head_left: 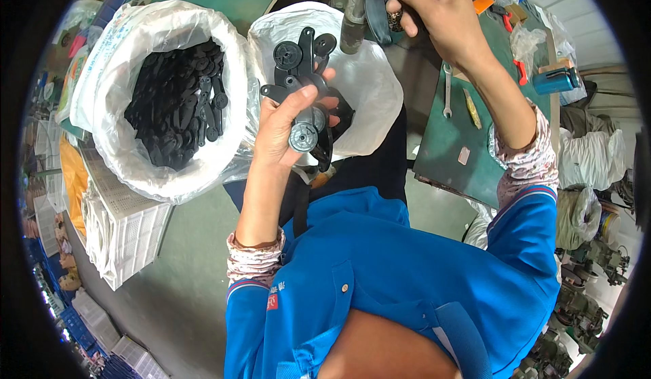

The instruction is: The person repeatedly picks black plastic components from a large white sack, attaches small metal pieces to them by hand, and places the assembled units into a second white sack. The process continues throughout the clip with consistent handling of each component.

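My left hand is closed around a bunch of black plastic parts, flat arms with round disc ends, held above a white-lined bag. Dark pieces show inside that bag, partly behind the hand. At the top of the view my right hand pinches a single black plastic part, also with a rounded end. This part is beside an upright metal post of a machine; whether it touches the post I cannot tell. To the left, a big plastic-lined sack holds a heap of similar black parts.
On the green bench at right lie a wrench, a small yellowish tool and a blue cylindrical object. White perforated crates stand at lower left. Machinery lines the right edge.
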Available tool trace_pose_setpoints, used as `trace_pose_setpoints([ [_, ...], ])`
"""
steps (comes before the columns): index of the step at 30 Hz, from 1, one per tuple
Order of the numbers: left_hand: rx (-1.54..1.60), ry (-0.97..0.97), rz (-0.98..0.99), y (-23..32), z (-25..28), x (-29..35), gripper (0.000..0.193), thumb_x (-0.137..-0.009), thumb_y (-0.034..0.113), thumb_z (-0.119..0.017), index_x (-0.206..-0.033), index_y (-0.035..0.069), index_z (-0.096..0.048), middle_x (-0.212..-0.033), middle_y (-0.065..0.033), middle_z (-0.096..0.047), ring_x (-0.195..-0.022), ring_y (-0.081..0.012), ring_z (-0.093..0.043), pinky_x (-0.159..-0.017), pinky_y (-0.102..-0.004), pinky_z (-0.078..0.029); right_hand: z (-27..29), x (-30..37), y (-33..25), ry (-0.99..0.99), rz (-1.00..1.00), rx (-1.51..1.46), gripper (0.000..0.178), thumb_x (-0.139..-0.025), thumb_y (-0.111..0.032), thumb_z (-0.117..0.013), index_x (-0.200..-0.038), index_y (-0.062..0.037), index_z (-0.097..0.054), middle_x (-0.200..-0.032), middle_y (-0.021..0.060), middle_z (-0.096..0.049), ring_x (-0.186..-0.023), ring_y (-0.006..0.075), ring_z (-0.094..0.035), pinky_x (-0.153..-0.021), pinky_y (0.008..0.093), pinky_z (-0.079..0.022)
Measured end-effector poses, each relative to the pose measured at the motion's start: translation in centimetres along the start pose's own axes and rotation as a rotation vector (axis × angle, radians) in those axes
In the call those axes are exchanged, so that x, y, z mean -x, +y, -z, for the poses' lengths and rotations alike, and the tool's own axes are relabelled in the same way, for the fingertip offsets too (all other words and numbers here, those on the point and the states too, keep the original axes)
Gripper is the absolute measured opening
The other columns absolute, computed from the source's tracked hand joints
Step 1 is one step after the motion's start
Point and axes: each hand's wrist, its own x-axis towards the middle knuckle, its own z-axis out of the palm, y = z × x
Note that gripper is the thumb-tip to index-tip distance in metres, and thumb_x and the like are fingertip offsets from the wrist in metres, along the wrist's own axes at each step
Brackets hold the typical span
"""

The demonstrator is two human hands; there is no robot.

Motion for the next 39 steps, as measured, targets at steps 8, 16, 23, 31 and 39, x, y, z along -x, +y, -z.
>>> trace_pose_setpoints([
  [8,-0.058,0.003,-0.01,-0.2,0.1,0.0,0.044,-0.081,0.01,-0.067,-0.121,-0.004,-0.053,-0.114,-0.0172,-0.063,-0.077,-0.0211,-0.067,-0.059,-0.0355,-0.06,1.2,-0.6,4.2,-0.14,-0.249,-0.013,0.024,-0.096,-0.022,-0.052,-0.098,0.0,-0.06,-0.063,0.0029,-0.058,-0.042,0.0074,-0.044,-0.039,0.0214,-0.031],
  [16,-0.045,0.008,-0.06,-0.5,-0.7,-0.3,0.044,-0.082,0.006,-0.065,-0.122,-0.005,-0.051,-0.119,-0.0147,-0.061,-0.079,-0.0225,-0.067,-0.061,-0.0364,-0.06,-2.8,6.9,8.1,-0.265,-0.189,0.128,0.024,-0.089,-0.025,-0.063,-0.101,-0.0044,-0.067,-0.085,0.003,-0.064,-0.067,0.006,-0.058,-0.051,0.0203,-0.041],
  [23,-0.046,0.033,-0.072,-0.8,-0.2,0.0,0.05,-0.08,0.004,-0.065,-0.127,-0.002,-0.049,-0.123,-0.0188,-0.057,-0.078,-0.0238,-0.067,-0.061,-0.0366,-0.06,-1.7,6.9,9.3,-0.255,0.122,0.458,0.023,-0.08,-0.023,-0.07,-0.081,-0.0007,-0.067,-0.078,0.0093,-0.066,-0.064,0.0173,-0.061,-0.056,0.0328,-0.045],
  [31,0.233,-0.132,0.074,-0.4,2.7,0.1,0.053,-0.083,0.016,-0.063,-0.131,-0.001,-0.046,-0.127,-0.0223,-0.053,-0.08,-0.0199,-0.066,-0.062,-0.032,-0.059,1.5,7.3,9.6,-0.349,0.234,0.474,0.025,-0.08,-0.012,-0.067,-0.101,0.0007,-0.059,-0.101,0.0118,-0.064,-0.092,0.0188,-0.063,-0.08,0.0291,-0.049],
  [39,0.561,-0.33,0.281,-1.7,1.1,0.6,0.056,-0.085,0.02,-0.059,-0.135,0.0,-0.042,-0.127,-0.0275,-0.049,-0.076,-0.0161,-0.058,-0.056,-0.0275,-0.056,-0.1,6.0,8.0,-0.46,0.075,-0.202,0.028,-0.097,-0.02,-0.052,-0.122,-0.0061,-0.057,-0.094,0.0053,-0.063,-0.089,0.012,-0.062,-0.08,0.0267,-0.05],
])
